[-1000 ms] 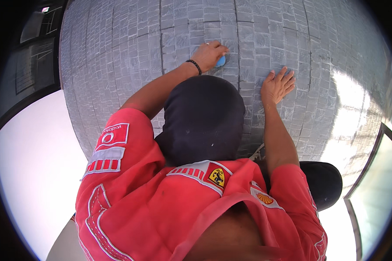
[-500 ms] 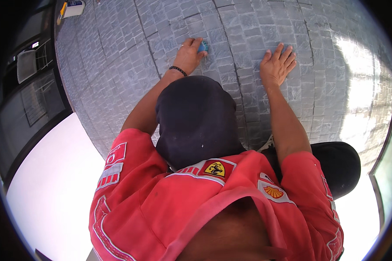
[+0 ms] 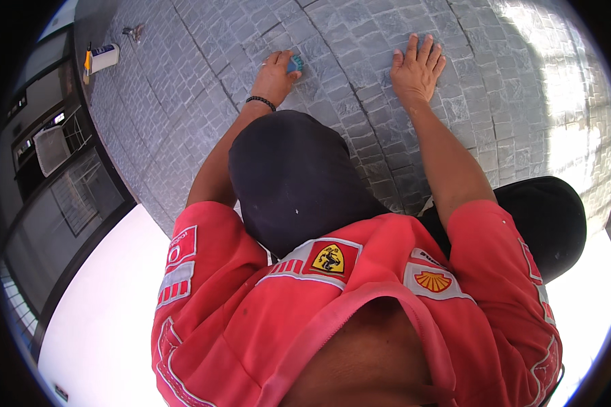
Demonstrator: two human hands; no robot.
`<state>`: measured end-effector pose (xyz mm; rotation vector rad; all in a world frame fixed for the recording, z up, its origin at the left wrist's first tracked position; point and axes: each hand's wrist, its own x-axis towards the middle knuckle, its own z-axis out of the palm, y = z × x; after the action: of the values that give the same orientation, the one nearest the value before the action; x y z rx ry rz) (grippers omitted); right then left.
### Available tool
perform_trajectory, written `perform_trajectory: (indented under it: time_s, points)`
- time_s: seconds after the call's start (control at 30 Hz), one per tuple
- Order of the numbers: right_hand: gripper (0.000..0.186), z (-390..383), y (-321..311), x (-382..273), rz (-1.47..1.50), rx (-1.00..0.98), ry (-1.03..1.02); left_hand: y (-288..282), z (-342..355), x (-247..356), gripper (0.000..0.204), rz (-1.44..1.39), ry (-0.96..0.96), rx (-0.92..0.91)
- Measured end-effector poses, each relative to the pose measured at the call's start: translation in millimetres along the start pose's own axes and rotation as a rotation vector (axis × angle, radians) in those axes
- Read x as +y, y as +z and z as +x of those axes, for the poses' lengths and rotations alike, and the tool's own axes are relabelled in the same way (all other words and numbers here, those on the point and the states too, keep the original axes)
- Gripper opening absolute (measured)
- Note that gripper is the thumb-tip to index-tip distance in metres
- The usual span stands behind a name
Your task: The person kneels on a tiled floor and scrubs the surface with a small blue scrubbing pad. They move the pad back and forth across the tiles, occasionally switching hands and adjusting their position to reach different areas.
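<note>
My left hand (image 3: 273,80), with a dark beaded bracelet at the wrist, is closed around a small blue scrub brush (image 3: 295,63). The brush's teal bristly edge shows beyond my fingers against the grey stone-patterned floor tiles (image 3: 366,64). Most of its body is hidden by the hand. To the right, my right hand (image 3: 417,73) lies flat on the tiles with its fingers spread, holding nothing. My bent knee (image 3: 295,176) in dark cloth is between my arms.
At the far left stand a white bottle (image 3: 104,58) and a yellow-handled tool (image 3: 87,60). A small object (image 3: 134,32), too small to make out, lies beyond them. A dark frame (image 3: 105,220) borders the tiles on the left. Bright sunlight (image 3: 563,81) falls on the right.
The view has shifted, bringing the bottle and yellow-handled tool more fully into the picture. Both hands appear farther up and left. The left keeps its hold on the brush; the right stays flat.
</note>
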<state>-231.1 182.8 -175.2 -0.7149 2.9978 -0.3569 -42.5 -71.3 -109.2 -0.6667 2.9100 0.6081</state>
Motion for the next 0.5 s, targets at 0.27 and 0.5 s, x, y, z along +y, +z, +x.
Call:
perform_trajectory:
  time_s: [0.27,0.5]
  points:
    - [0.06,2,1,0,-0.017,0.0,0.01,11,15,14,0.05,0.027,0.262,0.188]
    - [0.058,3,0,0,-0.055,0.016,0.013,-10,-17,0,0.05,0.131,-0.021,-0.06]
